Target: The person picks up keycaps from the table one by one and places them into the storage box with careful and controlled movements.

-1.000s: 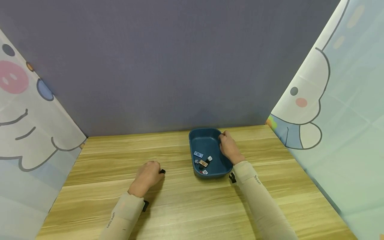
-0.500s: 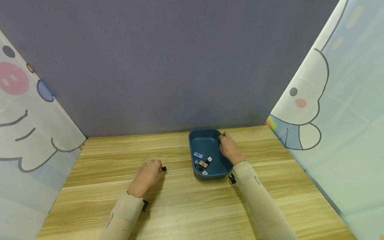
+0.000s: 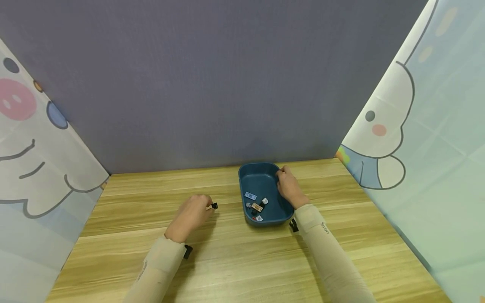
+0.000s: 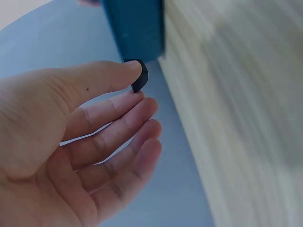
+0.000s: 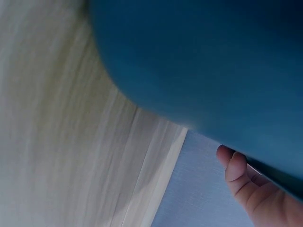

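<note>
My left hand pinches a small black piece between thumb and index finger, over the table to the left of a dark blue plastic bin. In the left wrist view the other fingers are spread loosely below, and the piece shows a curved, flat side; its kind I cannot tell. My right hand grips the bin's right rim, fingers over the edge. Inside the bin's near left part lie a light-blue printed rectangle, an orange-tan printed rectangle, a white piece and several other small pieces.
The bin stands on a wood-grain table near its back edge. A grey-blue panel rises behind the table. Cartoon-printed sheets flank it at left and right. Dark straps show at both wrists.
My left hand has lifted and moved right and farther forward, toward the bin, with the black piece in its fingertips. The right hand and the bin have stayed in place.
</note>
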Motion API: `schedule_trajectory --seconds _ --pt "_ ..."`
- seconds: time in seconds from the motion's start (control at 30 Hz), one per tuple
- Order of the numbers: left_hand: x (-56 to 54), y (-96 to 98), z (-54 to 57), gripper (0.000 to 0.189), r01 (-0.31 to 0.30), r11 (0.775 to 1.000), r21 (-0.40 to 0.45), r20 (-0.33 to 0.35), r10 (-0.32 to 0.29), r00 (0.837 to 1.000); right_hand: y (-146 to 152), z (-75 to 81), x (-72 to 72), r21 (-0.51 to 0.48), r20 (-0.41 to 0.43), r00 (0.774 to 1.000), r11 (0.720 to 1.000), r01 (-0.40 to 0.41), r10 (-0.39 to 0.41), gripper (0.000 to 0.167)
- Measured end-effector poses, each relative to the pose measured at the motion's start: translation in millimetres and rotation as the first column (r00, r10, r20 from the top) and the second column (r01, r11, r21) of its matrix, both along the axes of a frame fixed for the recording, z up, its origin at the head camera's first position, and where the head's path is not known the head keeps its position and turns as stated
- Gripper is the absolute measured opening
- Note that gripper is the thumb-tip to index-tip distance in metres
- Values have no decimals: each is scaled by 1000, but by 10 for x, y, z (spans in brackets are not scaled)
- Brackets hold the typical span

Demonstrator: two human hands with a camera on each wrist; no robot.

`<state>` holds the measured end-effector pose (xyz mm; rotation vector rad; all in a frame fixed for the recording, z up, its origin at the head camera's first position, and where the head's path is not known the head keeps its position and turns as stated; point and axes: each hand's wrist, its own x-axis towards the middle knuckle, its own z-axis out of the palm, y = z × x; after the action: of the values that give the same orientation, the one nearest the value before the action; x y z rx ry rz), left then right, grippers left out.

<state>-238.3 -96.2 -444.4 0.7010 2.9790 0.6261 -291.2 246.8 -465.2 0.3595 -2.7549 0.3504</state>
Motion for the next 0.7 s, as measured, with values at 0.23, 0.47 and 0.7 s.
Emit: schedule_trajectory --seconds 0.23,0.47,0.7 --pt "-77 265 187 18 66 998 -9 -19 -66 998 -9 27 22 2 15 1000 1000 -8 8 21" --pt "-147 594 274 12 128 992 19 -27 -128 991 6 26 21 11 -10 1000 1000 -15 15 21" --pt "-170 789 249 16 185 982 22 -47 -184 982 11 1 3 14 2 1000 1000 -19 19 23"
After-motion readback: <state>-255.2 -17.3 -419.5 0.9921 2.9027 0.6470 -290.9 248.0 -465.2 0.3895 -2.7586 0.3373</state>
